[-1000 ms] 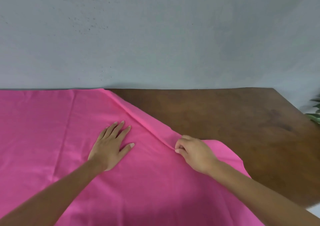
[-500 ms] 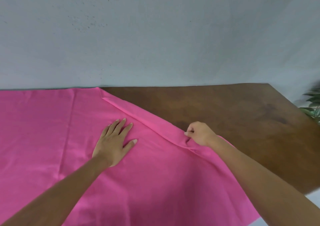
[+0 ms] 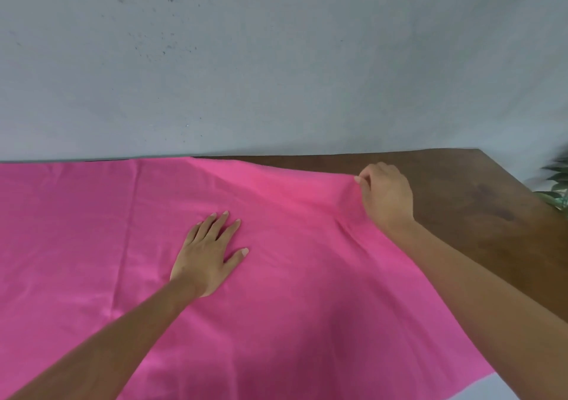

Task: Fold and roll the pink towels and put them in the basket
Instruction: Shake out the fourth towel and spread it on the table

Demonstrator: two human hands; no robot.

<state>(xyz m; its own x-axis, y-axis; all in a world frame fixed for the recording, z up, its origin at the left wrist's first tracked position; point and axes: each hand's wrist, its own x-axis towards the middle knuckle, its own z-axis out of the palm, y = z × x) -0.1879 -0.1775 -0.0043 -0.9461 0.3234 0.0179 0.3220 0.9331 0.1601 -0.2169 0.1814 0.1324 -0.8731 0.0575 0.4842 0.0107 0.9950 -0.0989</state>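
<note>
My left hand (image 3: 209, 258) lies flat, fingers spread, pressing the wide pink cloth towel (image 3: 92, 246) spread on the dark brown wooden table (image 3: 479, 215). At 1 o'clock, my right hand (image 3: 385, 197) pinches the towel's far edge.

no readable text, labels or signs

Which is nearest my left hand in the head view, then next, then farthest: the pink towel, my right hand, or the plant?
1. Pink towel: directly under the left hand, which rests flat on it.
2. Right hand: off to the right, pinching the towel's far edge.
3. Plant: at the far right edge, past the table.
</note>
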